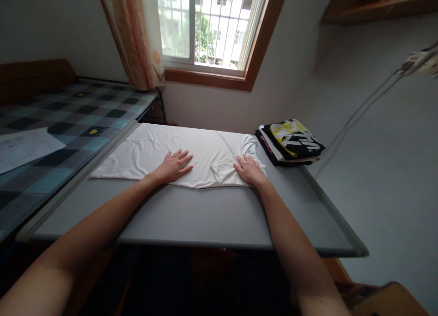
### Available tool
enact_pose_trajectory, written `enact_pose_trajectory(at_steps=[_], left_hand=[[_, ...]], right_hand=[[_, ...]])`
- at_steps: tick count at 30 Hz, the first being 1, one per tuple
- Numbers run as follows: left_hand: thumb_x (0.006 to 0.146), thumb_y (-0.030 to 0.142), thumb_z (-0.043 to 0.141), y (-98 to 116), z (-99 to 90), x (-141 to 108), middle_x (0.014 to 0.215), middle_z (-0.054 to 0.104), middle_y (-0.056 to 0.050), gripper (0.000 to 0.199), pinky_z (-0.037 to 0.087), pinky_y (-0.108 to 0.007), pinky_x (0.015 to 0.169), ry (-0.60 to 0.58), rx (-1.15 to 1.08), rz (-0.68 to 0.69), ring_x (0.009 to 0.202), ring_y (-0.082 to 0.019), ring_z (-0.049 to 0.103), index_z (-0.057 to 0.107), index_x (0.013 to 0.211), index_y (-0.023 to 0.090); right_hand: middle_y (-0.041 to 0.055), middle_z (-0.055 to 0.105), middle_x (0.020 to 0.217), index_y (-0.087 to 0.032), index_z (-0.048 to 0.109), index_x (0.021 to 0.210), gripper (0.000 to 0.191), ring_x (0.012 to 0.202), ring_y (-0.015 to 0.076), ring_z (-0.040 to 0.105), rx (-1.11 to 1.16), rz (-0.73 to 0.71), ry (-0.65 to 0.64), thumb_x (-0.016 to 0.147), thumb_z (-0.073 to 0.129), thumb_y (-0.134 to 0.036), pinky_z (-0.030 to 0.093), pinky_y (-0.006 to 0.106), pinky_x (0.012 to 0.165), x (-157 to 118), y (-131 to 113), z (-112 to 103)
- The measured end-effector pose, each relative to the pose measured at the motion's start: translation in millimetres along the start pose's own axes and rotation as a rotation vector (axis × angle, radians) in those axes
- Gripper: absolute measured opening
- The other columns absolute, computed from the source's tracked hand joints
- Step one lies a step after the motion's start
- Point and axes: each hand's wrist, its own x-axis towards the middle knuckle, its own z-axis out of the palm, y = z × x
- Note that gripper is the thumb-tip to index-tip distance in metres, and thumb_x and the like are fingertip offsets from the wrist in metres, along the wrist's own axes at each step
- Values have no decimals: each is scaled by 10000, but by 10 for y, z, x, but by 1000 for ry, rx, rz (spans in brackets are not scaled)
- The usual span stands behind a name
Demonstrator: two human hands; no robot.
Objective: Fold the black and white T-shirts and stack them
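Apparently folded lengthwise, the white T-shirt (205, 144) is lying on the grey table (212, 215), not yet compact like the nearby folded-clothes stack (290, 140); left hand (174, 166) and right hand (250, 170) are resting open atop it, gripping nothing.

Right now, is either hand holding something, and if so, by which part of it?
Nothing is held. The left hand lies spread on the middle of the folded white fabric shirt; the right hand rests on it near the collar.
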Motion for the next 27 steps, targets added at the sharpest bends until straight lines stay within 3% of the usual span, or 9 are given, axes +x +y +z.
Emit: enact_pose_trajectory(at_steps=[27], left_hand=[[1014, 513, 327, 5, -15, -4, 1617, 307, -117, 593, 202, -600, 1170, -5, -3, 2, 1501, -330, 226, 390, 1526, 220]], right_hand=[[175, 299, 1614, -176, 394, 1531, 589, 1490, 341, 243, -4, -7, 8, 1013, 353, -453, 239, 512, 1172, 14, 19, 21]])
